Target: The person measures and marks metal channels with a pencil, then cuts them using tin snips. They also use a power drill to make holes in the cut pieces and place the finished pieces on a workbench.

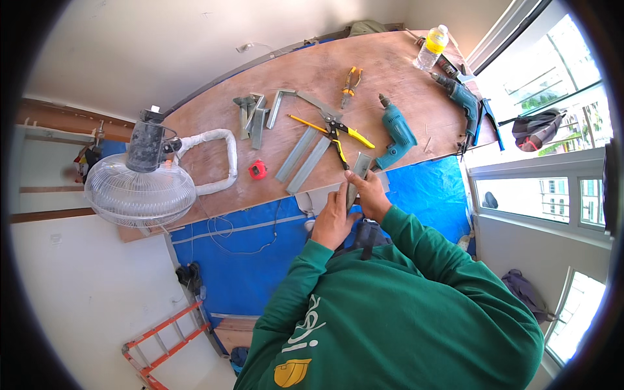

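Teal drill (pixel 397 132), red tape measure (pixel 258 170), grey metal strip (pixel 357 174)

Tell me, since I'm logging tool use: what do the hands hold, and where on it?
Both hands, the left hand and right hand, hold one short grey metal channel piece by its near, lower end; its far end juts toward the wooden board.

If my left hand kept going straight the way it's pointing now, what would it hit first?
Probably the yellow-handled snips, lying just past the metal strip that the left hand holds with the right hand. Depth is hard to judge.
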Available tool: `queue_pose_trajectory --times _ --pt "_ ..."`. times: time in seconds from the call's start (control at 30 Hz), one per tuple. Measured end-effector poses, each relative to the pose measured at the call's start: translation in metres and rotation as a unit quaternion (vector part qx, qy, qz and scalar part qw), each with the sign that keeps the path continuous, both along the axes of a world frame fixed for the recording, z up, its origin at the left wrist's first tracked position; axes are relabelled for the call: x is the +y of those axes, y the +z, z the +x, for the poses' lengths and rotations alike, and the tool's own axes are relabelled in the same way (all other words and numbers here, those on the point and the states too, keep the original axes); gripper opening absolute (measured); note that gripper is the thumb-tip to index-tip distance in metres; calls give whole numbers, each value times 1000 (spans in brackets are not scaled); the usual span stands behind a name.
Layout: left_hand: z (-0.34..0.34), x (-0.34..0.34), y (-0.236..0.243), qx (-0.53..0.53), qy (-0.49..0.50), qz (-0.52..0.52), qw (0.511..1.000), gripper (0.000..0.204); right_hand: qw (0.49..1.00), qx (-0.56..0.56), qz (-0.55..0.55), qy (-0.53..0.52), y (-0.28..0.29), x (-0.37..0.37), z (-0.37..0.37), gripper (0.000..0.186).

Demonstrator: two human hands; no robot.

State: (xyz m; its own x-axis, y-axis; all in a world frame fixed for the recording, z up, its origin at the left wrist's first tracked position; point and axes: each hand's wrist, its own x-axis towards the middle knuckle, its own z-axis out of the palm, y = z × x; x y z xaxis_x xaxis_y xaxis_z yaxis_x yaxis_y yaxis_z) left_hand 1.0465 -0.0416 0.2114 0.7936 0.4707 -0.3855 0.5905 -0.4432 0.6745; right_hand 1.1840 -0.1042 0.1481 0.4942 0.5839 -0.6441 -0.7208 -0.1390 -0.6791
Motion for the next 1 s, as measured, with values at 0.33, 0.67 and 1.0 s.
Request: queue_pose_trajectory --times 0.33,0.67,1.0 --pt "-51 32 -69 -159 5 -48 986 74 952 -236 -96 170 2 -5 -16 51" --pt "-123 89 -160 -125 268 -316 901 50 719 -603 -108 329 -4 105 70 37" --pt "-63 62 -113 36 149 103 983 60 556 -686 -189 430 -111 205 105 26"
